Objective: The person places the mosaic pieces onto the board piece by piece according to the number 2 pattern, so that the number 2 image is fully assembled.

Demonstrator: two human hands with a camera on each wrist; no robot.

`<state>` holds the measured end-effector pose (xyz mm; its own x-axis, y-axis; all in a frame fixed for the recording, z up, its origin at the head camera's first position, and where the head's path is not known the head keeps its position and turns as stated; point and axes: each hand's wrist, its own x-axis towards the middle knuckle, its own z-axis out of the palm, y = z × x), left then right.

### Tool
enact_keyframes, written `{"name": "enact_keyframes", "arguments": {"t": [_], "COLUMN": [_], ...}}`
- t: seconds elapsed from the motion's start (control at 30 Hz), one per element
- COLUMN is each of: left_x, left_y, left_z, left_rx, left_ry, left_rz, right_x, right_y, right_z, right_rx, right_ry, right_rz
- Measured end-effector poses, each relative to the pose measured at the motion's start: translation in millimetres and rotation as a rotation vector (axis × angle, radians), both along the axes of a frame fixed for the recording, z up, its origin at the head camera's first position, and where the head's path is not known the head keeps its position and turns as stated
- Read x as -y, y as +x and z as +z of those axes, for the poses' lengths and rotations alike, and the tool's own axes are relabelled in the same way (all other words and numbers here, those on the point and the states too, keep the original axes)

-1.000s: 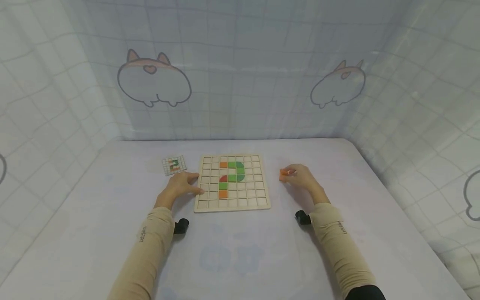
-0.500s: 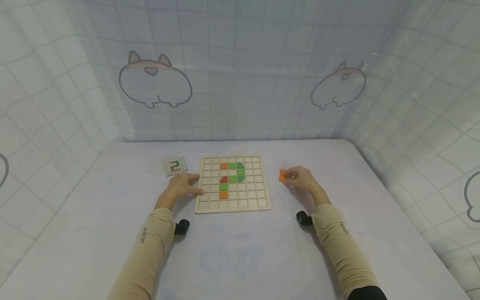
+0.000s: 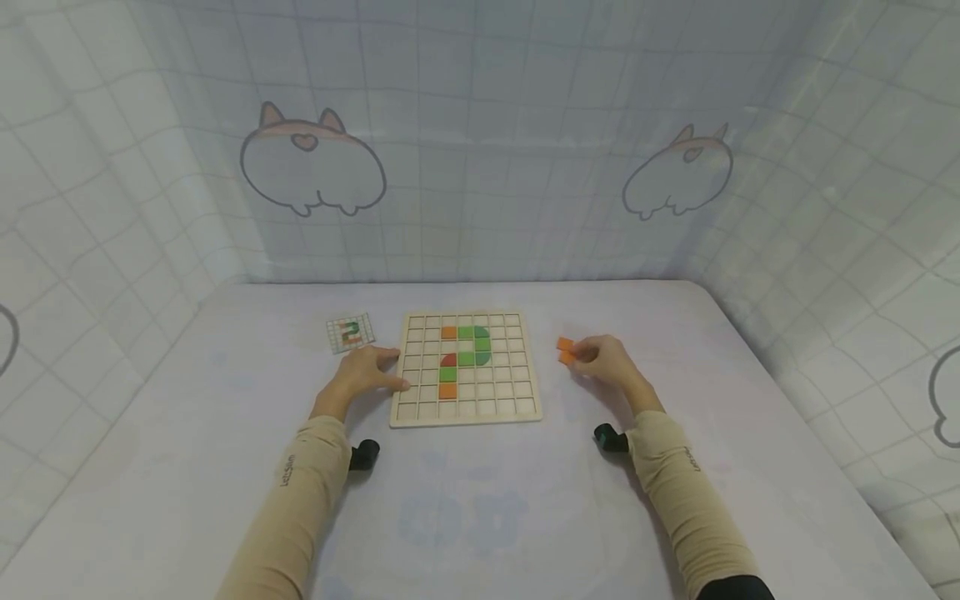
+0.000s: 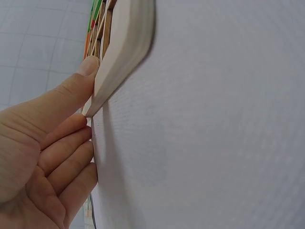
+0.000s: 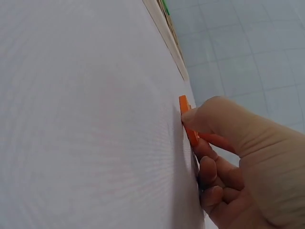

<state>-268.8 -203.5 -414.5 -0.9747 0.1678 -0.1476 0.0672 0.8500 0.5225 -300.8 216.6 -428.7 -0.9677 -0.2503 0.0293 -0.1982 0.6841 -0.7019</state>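
A pale wooden grid board (image 3: 510, 411) lies on the table, with green, orange and red tiles (image 3: 466, 358) in some cells. My left hand (image 3: 360, 372) is at its left edge, thumb resting on the rim and fingers spread along the side. In the left wrist view the thumb (image 4: 87, 66) touches the board's frame (image 4: 126, 52). Right of the board, my right hand (image 3: 606, 360) pinches an orange square tile (image 3: 566, 357) close to the table. A second orange tile (image 3: 565, 343) is just beyond it. In the right wrist view the thumb presses an orange tile (image 5: 183, 103).
Behind the left hand lies a small pattern card (image 3: 350, 333) with a coloured figure on a grid. White cloth covers the table (image 3: 480, 483), and a grid-patterned curtain (image 3: 495, 200) stands at the back and sides. Black wrist-camera mounts (image 3: 365, 455) stick out from both sleeves.
The two orange tiles at the right hand have turned slightly out of line, the far one shifting a little left. The left hand and board have barely moved.
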Motion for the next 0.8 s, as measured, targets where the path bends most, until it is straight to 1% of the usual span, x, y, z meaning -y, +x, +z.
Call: {"name": "enact_keyframes", "arguments": {"t": [0.13,0.23,0.3,0.4,0.5,0.6,0.67,0.8], "left_x": [0.0,-0.8,-1.2,-1.4,-1.3,-1.0,-1.3,-2.6], "left_y": [0.6,1.0,0.7,0.0,-0.4,-0.2,0.5,2.1], "left_z": [-1.8,-2.1,-2.1,-2.0,-2.2,-2.3,-2.0,-0.9], "left_rx": [-0.002,-0.001,0.002,-0.001,-0.007,0.003,0.01,0.006], "left_ry": [0.002,0.003,0.003,0.001,-0.005,-0.001,0.004,0.019], "left_rz": [-0.007,-0.008,-0.003,0.002,-0.002,0.005,0.011,0.013], "right_x": [0.1,0.7,2.8,7.4,13.1,20.5,27.8,43.3], "right_y": [0.3,0.8,1.7,4.1,5.8,9.1,13.4,21.8], "right_z": [-1.7,-1.4,2.6,11.0,16.5,22.1,28.3,40.8], "right_rx": [-0.01,-0.025,-0.051,-0.066,-0.049,-0.019,-0.02,-0.035], "right_ry": [-0.052,-0.12,-0.163,-0.24,-0.328,-0.403,-0.422,-0.413], "right_rz": [0.009,0.012,0.024,0.042,0.067,0.086,0.101,0.116]}}
